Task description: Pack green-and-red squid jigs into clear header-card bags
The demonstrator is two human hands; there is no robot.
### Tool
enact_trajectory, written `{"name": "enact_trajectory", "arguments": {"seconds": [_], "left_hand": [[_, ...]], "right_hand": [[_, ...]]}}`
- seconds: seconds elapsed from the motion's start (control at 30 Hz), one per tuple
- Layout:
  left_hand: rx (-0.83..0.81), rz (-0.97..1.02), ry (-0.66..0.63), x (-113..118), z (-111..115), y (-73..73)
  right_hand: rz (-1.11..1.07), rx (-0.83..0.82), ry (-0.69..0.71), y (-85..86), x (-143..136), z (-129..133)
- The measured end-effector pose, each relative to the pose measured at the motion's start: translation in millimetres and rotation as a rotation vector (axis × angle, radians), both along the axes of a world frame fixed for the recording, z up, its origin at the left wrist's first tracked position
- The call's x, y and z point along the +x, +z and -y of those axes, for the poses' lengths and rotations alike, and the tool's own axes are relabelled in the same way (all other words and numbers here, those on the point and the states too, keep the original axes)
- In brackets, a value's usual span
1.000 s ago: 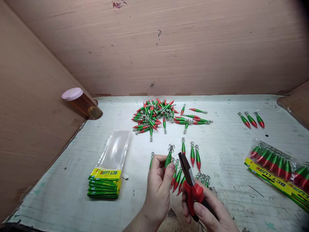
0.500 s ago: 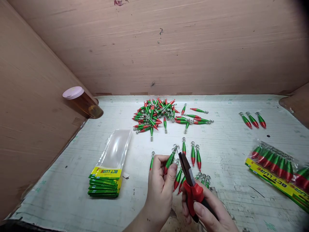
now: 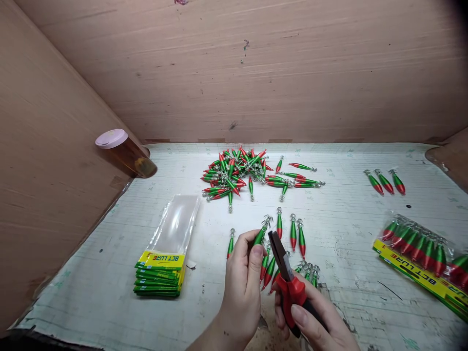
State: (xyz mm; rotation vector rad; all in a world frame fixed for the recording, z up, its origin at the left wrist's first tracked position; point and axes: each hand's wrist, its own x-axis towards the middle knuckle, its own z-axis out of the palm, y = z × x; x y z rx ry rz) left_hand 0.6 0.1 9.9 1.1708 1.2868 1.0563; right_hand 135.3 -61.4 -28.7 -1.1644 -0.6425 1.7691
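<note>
My left hand [image 3: 243,278] is closed on a green and red squid jig [image 3: 261,236], pinched between thumb and fingers with its crown of hooks pointing up and away. The fingers cover its red end. In my right hand [image 3: 310,307] is a pair of pliers [image 3: 288,278] with red and black handles. Their dark jaws stand slightly apart, just right of the held jig, with nothing visible between them. Several jigs lie under and around my hands, among them a pair of jigs [image 3: 297,236] beyond the pliers; some are partly hidden by the hands.
A heap of jigs [image 3: 234,173] lies at the back. Clear packets with yellow and green headers [image 3: 163,261] are stacked at left. Filled packets [image 3: 417,248] lie at right, below three jigs [image 3: 384,182]. A lidded bottle [image 3: 126,151] leans in the left corner by the wooden walls.
My left thumb has shifted up along the jig, covering more of its body. The pliers have come slightly left, nearer the jig. The whole view has shifted slightly.
</note>
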Motion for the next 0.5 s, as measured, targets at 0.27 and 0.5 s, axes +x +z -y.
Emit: {"name": "enact_trajectory", "arguments": {"seconds": [0.27,0.5], "left_hand": [[0.019,0.024,0.012,0.0,0.9,-2.6],[0.017,0.010,0.075,0.9,4.0,-5.8]], "right_hand": [[0.011,-0.008,0.003,1.9,0.6,-1.0],[-0.059,0.000,-0.012,-0.3,-1.0,-0.3]]}}
